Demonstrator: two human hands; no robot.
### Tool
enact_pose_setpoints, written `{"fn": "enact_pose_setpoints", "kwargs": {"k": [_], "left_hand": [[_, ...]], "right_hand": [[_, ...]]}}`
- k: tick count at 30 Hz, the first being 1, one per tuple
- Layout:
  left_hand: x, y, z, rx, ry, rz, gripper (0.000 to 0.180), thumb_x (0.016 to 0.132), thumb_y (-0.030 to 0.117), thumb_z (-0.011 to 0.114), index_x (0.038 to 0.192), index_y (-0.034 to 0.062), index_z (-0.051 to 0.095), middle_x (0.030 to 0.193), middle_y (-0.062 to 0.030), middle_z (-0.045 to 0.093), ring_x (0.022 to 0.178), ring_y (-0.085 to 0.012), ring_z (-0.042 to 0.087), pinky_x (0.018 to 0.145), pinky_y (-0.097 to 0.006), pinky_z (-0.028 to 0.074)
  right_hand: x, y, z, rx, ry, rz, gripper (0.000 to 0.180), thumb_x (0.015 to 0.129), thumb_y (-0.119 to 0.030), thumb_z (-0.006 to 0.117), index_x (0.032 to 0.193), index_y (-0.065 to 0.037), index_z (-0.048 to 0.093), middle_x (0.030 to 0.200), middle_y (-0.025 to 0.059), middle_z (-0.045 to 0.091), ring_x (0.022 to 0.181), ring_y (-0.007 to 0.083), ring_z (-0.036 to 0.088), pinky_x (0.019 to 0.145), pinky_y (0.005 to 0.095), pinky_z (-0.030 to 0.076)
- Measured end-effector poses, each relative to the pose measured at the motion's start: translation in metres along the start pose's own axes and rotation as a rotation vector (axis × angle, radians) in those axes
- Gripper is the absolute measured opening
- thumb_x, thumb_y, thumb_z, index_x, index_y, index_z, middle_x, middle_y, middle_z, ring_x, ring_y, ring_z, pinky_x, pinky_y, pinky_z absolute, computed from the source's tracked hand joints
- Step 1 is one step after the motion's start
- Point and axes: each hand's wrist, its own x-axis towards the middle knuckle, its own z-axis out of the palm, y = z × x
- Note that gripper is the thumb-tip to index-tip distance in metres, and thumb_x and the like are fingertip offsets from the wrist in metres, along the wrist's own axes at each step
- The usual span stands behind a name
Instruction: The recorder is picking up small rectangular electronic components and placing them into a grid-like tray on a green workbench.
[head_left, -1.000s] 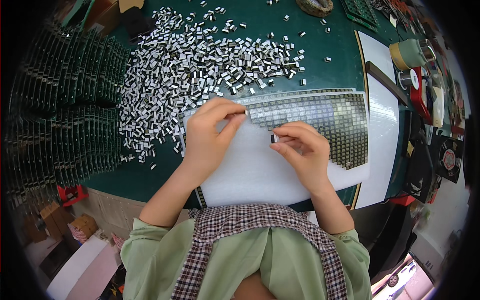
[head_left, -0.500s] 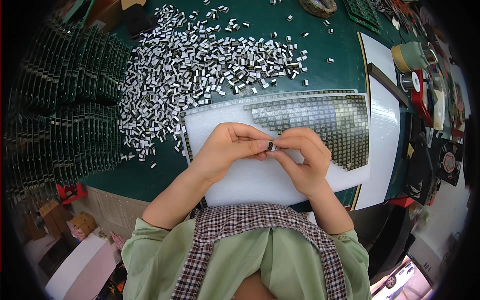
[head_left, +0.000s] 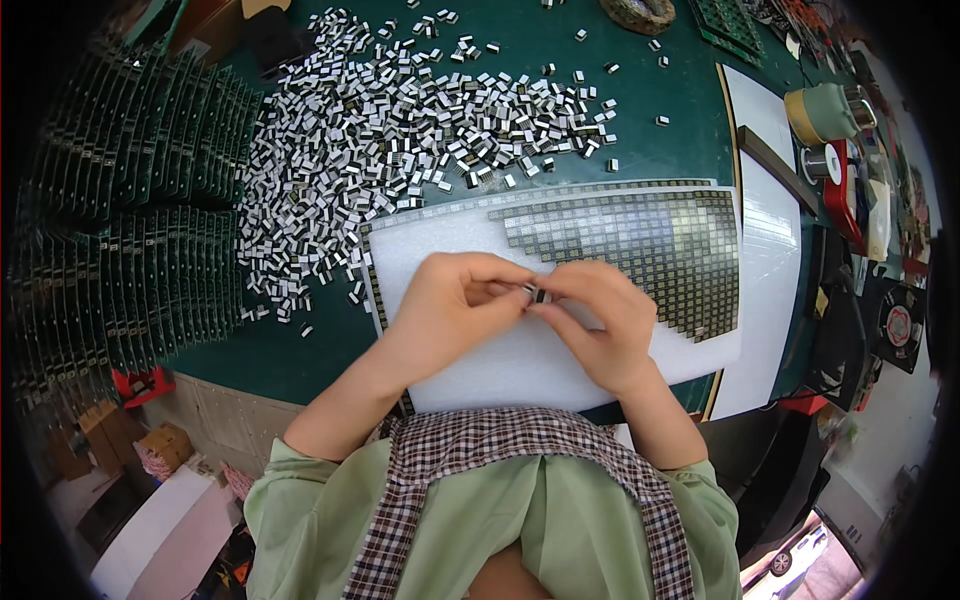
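My left hand (head_left: 450, 305) and my right hand (head_left: 608, 318) meet above a white backing sheet (head_left: 480, 370), fingertips almost touching. Between my right thumb and forefinger is a small black-and-white electronic component (head_left: 542, 296). My left fingers are closed in a pinch on a second small light-and-dark piece (head_left: 528, 288), which looks like the same kind of component; the fingers partly cover it. On the sheet's right part lies a grid of small dark labels (head_left: 640, 235), with a stepped lower-left edge.
A wide heap of the same components (head_left: 380, 130) covers the green table's far left. Rows of upright green circuit boards (head_left: 150, 150) stand at the left edge. On the right are a white board (head_left: 760, 260), a dark bar (head_left: 775, 168), a pale green cup (head_left: 822, 112) and a solder-wire spool (head_left: 822, 163).
My fingertips have shifted slightly and parted a little. My left thumb has drawn back from the component at my right fingertips, and a small piece now shows at my left fingertips.
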Motion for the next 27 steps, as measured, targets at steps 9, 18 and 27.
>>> {"fn": "enact_pose_setpoints", "kwargs": {"k": [9,18,27], "left_hand": [[0.026,0.003,-0.011,1.057,0.492,0.637,0.026,0.072,-0.002,0.065,0.098,0.0005,0.064,0.094,-0.0097,0.059,0.089,-0.0266,0.057,0.073,-0.033,0.048],[0.028,0.004,-0.021,0.704,0.483,0.577,0.016,0.077,0.000,0.064,0.093,-0.0014,0.064,0.086,-0.0080,0.063,0.078,-0.0184,0.061,0.070,-0.028,0.048],[0.011,-0.013,0.004,-0.634,-0.124,-0.144,0.016,0.086,0.009,0.061,0.098,-0.0014,0.064,0.086,-0.0058,0.064,0.076,-0.0122,0.060,0.073,-0.025,0.050]], "right_hand": [[0.000,0.004,-0.001,0.392,0.041,0.384,0.021,0.071,0.005,0.070,0.091,-0.001,0.068,0.093,0.0091,0.062,0.083,0.0154,0.062,0.069,0.0257,0.055],[0.001,0.003,-0.003,0.351,0.094,0.376,0.032,0.069,0.004,0.071,0.100,-0.003,0.066,0.092,0.0091,0.063,0.081,0.0165,0.062,0.070,0.0269,0.053],[0.001,-0.001,-0.002,0.007,0.188,-0.068,0.042,0.063,0.005,0.072,0.103,-0.001,0.063,0.086,0.0091,0.065,0.076,0.0227,0.063,0.066,0.0307,0.051]]}}
